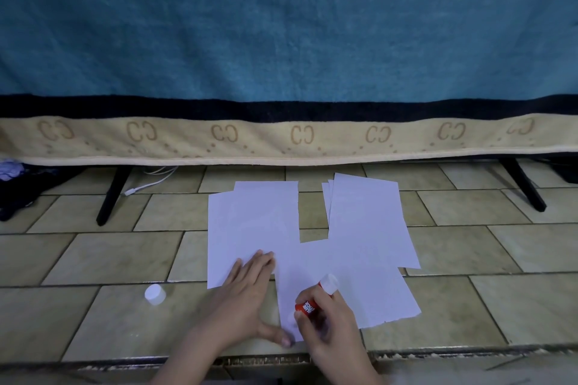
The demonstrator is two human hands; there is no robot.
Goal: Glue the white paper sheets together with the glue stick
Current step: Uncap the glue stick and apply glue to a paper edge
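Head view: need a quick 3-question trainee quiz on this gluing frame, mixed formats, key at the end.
1. True or false: the white cap is fitted on the glue stick.
2. Which hand holds the glue stick? A) left hand B) right hand C) neither
3. Fill in: the left hand lies flat, pressing the paper sheets against the tiled ____.

Key:
1. False. The cap stands apart on the floor, left of the sheets.
2. B. The right hand grips the glue stick over the near sheet.
3. floor.
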